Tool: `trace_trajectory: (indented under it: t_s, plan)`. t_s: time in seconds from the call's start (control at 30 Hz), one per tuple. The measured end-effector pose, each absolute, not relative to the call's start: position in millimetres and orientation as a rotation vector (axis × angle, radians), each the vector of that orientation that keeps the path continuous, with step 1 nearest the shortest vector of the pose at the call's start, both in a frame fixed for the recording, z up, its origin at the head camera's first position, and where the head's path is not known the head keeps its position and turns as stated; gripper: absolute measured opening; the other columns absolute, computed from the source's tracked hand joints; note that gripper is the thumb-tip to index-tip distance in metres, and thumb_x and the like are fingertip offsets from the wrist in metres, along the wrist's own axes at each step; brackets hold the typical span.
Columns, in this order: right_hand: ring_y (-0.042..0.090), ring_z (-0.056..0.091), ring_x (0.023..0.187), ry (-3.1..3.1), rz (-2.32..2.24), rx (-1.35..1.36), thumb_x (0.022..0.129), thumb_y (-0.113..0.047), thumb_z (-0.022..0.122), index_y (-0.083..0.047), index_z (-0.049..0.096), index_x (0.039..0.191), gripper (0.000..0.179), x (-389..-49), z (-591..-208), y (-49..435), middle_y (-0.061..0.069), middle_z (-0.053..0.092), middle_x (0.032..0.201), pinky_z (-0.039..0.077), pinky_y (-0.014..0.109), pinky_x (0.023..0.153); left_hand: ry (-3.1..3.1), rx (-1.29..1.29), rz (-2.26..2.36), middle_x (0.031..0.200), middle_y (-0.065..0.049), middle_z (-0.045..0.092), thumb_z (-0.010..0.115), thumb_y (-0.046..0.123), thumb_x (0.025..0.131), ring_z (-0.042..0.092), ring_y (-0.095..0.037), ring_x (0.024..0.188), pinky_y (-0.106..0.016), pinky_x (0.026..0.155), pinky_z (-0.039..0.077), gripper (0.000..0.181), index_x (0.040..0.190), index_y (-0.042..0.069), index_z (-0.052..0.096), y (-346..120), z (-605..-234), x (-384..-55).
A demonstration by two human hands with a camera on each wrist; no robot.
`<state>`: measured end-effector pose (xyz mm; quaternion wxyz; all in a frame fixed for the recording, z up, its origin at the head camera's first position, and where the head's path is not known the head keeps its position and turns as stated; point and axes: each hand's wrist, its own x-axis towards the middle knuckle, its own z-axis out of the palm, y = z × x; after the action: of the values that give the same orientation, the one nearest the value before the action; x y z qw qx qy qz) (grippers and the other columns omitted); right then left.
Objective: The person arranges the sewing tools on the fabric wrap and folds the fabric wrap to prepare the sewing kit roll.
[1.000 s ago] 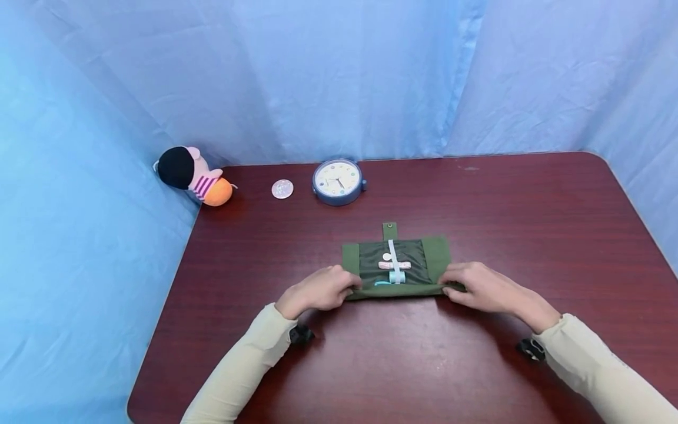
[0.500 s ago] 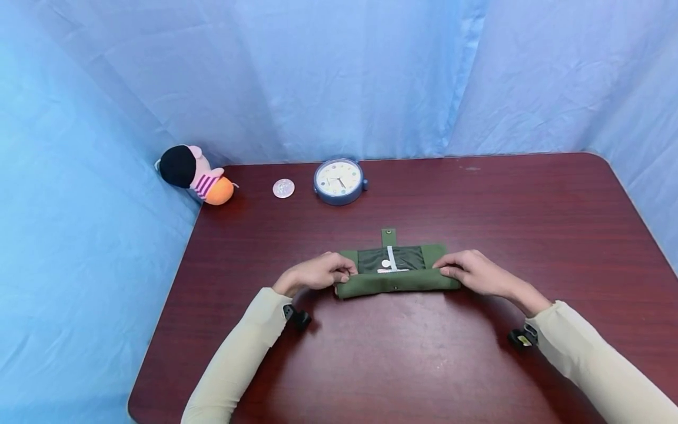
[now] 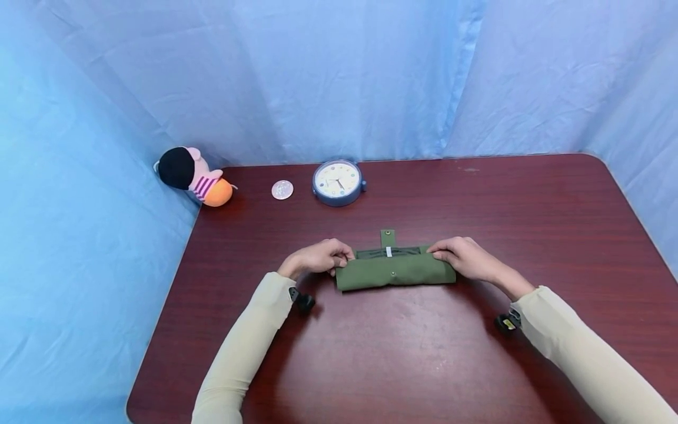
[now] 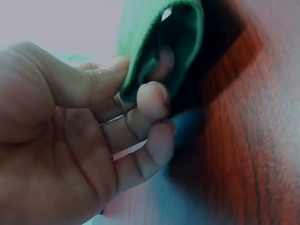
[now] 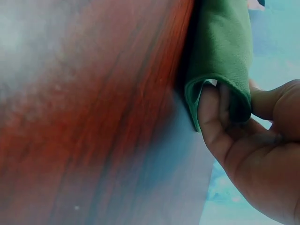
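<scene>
A green fabric sewing kit pouch (image 3: 394,272) lies on the table, its near part folded over most of the inside. My left hand (image 3: 322,257) pinches the fold at its left end; in the left wrist view the thumb presses outside the cloth (image 4: 140,51) and a fingertip reaches inside the loop. At the other end my right hand (image 3: 468,259) pinches the fold likewise, with fingers inside the rolled cloth (image 5: 225,51) in the right wrist view. Only a strip of dark mesh and a bit of white elastic (image 3: 389,252) show beyond the fold. A snap tab (image 3: 388,238) sticks out at the far side.
A blue alarm clock (image 3: 338,183) and a small round shiny disc (image 3: 282,189) stand behind the pouch. A plush toy (image 3: 193,175) lies at the table's back left corner. Blue curtains (image 3: 339,76) hang around the dark red table (image 3: 529,224).
Both hands have moved away from the body, carrying the near edge over. The fold now covers the pink and teal items that showed inside, and its snap stud has come into view.
</scene>
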<state>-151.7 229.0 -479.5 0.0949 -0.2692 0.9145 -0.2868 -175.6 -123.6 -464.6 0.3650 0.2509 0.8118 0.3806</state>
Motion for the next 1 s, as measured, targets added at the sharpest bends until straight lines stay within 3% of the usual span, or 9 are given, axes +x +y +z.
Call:
trace_trajectory:
  t_s: [0.37,0.47,0.6,0.73,1.0]
  plan:
    - [0.033,0.071,0.103,2.73,-0.809,-0.763,0.098,-0.009,0.062,-0.003,0.074,0.11,0.019,-160,-483,226,0.015,0.076,0.108,0.056,0.048,0.085,2.28,0.69,0.856,0.089,-0.008,0.066,0.055,-0.001,0.098,0.053,-0.009,0.059,-0.019,0.06,0.047,0.016,0.103,0.002,0.07,-122,-468,-180]
    - [0.033,0.071,0.102,2.742,-0.799,-0.764,0.097,-0.008,0.062,-0.002,0.074,0.109,0.018,-161,-481,224,0.015,0.076,0.107,0.056,0.048,0.085,2.35,0.722,0.81,0.094,-0.01,0.07,0.057,0.001,0.097,0.054,-0.008,0.066,-0.019,0.066,0.047,0.015,0.103,0.003,0.07,-122,-468,-180]
    - [0.033,0.071,0.101,2.758,-0.789,-0.778,0.096,-0.007,0.062,-0.002,0.074,0.107,0.017,-161,-480,223,0.016,0.076,0.105,0.056,0.048,0.084,2.434,0.748,0.738,0.096,-0.008,0.071,0.057,0.002,0.096,0.053,-0.009,0.076,-0.022,0.073,0.046,0.018,0.106,0.004,0.071,-120,-466,-177]
    - [0.03,0.071,0.095,2.79,-0.771,-0.815,0.096,-0.006,0.063,-0.003,0.075,0.105,0.015,-162,-484,222,0.013,0.075,0.101,0.056,0.046,0.08,2.482,0.752,0.691,0.092,-0.009,0.071,0.057,0.002,0.095,0.052,-0.01,0.073,-0.023,0.071,0.046,0.02,0.11,0.003,0.07,-116,-465,-172]
    - [0.024,0.064,0.082,2.892,-0.736,-0.91,0.091,-0.003,0.068,-0.003,0.073,0.095,0.007,-163,-493,219,0.01,0.067,0.089,0.053,0.044,0.074,2.639,0.708,0.518,0.11,-0.008,0.074,0.061,0.01,0.096,0.066,-0.018,0.091,-0.037,0.086,0.055,0.021,0.114,0.007,0.069,-108,-469,-164]
